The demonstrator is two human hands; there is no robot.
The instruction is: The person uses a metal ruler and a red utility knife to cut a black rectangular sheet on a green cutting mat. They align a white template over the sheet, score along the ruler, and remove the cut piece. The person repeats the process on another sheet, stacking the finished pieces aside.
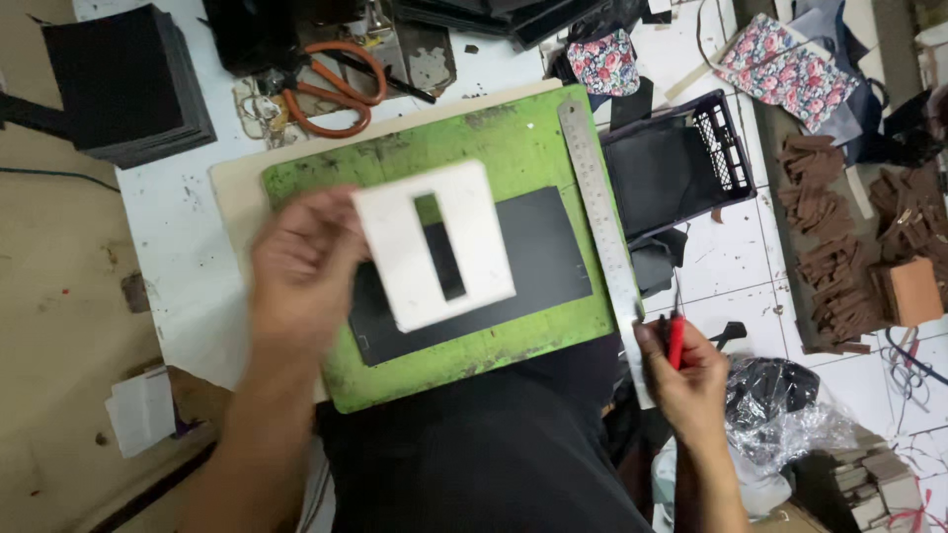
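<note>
Head view looks straight down on the counter (188, 212), and the left hand (301, 271) grips a white card template (434, 245) by its left edge, fingers curled around it. That template has a tall slot cut through its middle, and it sits tilted over the left part of a black sheet (538, 252); whether it touches the sheet or hovers above it, I cannot tell. The black sheet lies flat on a worn green cutting mat (494, 133), which rests on a pale board (232, 192). Along the mat's right edge runs a long steel ruler (599, 197), slanting from far to near. Over on the right, the right hand (686, 375) is clenched around a red-handled tool (676, 341), right beside the ruler's near end; its tip is too small to make out. Far left of the mat, orange-handled scissors (331, 89) lie on the counter, and a stack of black squares (123, 84) sits further left. Right of the ruler stands a black plastic crate (731, 148). Flowered fabric pieces (790, 69) lie at the far right, with heaps of brown leather strips (839, 257) nearer.
</note>
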